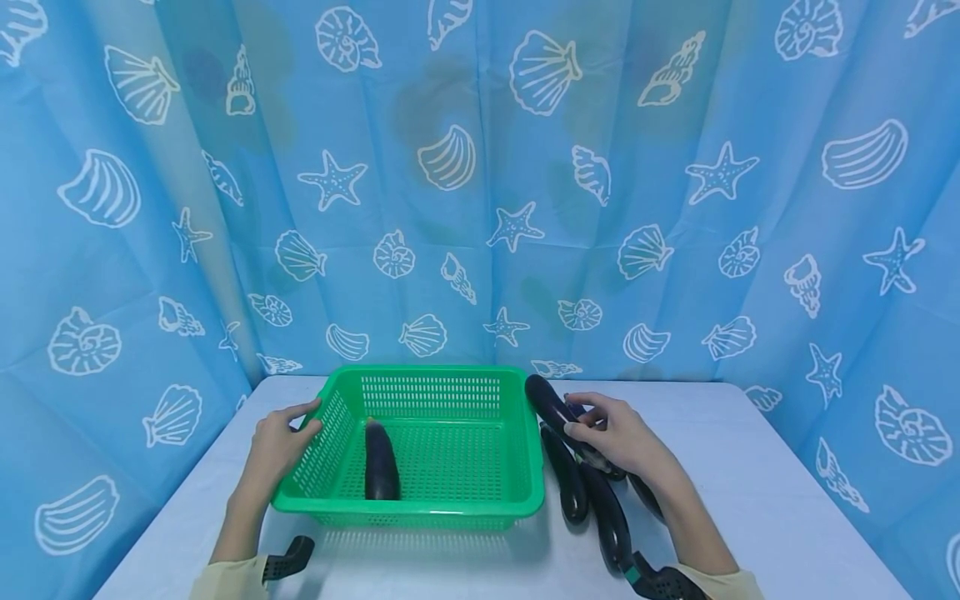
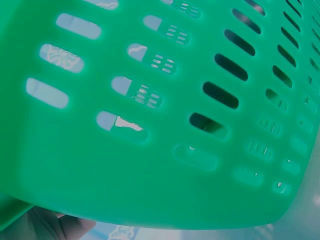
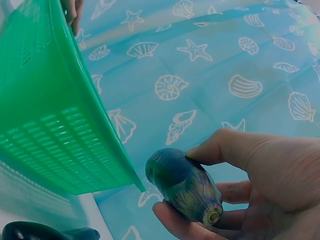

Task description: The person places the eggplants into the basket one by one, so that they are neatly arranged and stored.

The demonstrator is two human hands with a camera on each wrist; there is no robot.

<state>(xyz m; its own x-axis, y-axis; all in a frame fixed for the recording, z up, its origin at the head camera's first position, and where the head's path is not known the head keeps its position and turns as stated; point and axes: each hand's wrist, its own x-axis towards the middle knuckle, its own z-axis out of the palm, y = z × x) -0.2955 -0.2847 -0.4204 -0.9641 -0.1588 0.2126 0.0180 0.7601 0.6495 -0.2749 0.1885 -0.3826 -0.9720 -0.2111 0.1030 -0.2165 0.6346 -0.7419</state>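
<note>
My right hand grips a dark purple eggplant between thumb and fingers, beside the right rim of a green plastic basket. In the right wrist view, the stem end of this held eggplant points toward the camera, and the body lies just right of the basket's rim. My left hand holds the basket's left rim, thumb and fingers at the edge. Inside the basket, on the left, lies one eggplant. Several more eggplants lie on the table under and near my right hand, some partly hidden.
A white-covered table carries the basket and the eggplants. Behind it hangs a blue curtain with white shells and starfish, also along both sides. Dark wrist mounts sit at both cuffs.
</note>
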